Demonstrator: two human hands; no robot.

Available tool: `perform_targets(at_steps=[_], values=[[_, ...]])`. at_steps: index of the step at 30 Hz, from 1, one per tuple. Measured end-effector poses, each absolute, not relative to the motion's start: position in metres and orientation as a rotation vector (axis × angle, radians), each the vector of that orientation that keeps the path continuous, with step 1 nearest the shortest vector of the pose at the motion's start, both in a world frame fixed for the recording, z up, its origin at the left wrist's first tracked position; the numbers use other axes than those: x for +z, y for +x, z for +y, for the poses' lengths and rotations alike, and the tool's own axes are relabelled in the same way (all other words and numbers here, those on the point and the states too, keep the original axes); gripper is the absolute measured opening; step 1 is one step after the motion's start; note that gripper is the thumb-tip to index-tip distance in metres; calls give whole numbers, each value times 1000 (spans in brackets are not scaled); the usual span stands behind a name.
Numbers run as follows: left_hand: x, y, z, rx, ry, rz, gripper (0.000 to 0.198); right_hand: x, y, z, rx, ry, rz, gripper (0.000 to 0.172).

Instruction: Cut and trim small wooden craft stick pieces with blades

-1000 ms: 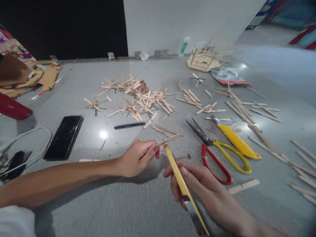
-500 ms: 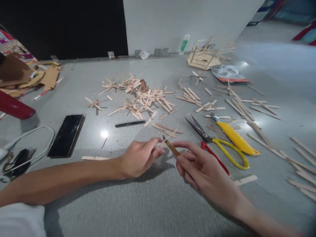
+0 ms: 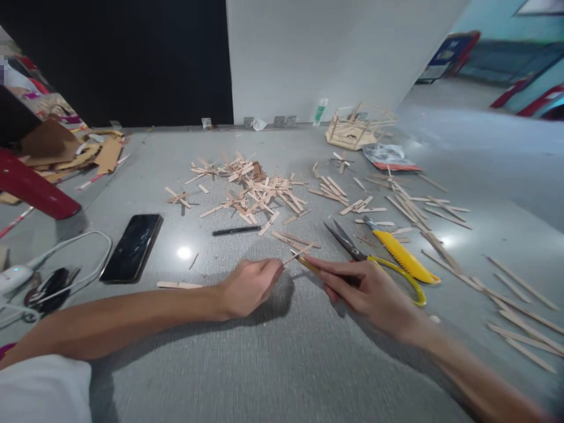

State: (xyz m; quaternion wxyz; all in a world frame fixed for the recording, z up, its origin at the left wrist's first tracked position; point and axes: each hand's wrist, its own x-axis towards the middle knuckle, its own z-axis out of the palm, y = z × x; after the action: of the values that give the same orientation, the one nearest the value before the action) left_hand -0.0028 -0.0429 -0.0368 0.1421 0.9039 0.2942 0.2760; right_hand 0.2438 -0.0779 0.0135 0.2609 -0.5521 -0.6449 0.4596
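pinching stick (image 3: 296, 255), left hand (image 3: 247, 288); right hand (image 3: 370, 291) gripping cutter (image 3: 308, 265).

The floor (image 3: 264, 364) close to the person is bare, so a hand can slide there. The left hand (image 3: 249, 286) and right hand (image 3: 370, 291) nearly meet at a thin stick (image 3: 296, 254) and a yellow tool (image 3: 308, 264), with no gap between. Ahead lie a pen (image 3: 237, 230) and a stick pile (image 3: 259, 194). Scissors (image 3: 352, 247) and a yellow knife (image 3: 403, 258) block the right. A phone (image 3: 132, 247) blocks the left.
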Motion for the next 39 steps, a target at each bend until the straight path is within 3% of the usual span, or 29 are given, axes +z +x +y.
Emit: perform_targets(at_steps=[3, 5, 13, 19, 21, 25, 28, 35, 39], values=[[-45, -3, -41, 716, 2740, 800, 25, 24, 261, -65, 1607, -1471, -1783, 58], [-46, -2, -40, 681, 2721, 821, 24, 22, 259, -65, 1660, -1469, -1711, 64], [-36, 1, -41, 673, 2411, 1008, 28, -11, 191, -99, 1109, -1531, -1409, 66], [-36, 3, -37, 624, 2414, 1027, 28, 1, 234, -66, 1669, -1399, -1395, 77], [-36, 4, -36, 626, 2403, 1030, 27, 2, 235, -63, 1716, -1378, -1382, 78], [-36, 5, -34, 708, 2321, 1018, 30, -7, 203, -84, 1266, -1503, -1468, 61], [-36, 5, -33, 724, 2304, 978, 31, -12, 187, -96, 1052, -1581, -1517, 60], [-36, 3, -31, 697, 2371, 885, 31, 8, 239, -62, 1629, -1429, -1595, 73], [-37, 5, -31, 732, 2321, 975, 30, 2, 225, -67, 1519, -1456, -1532, 69]])
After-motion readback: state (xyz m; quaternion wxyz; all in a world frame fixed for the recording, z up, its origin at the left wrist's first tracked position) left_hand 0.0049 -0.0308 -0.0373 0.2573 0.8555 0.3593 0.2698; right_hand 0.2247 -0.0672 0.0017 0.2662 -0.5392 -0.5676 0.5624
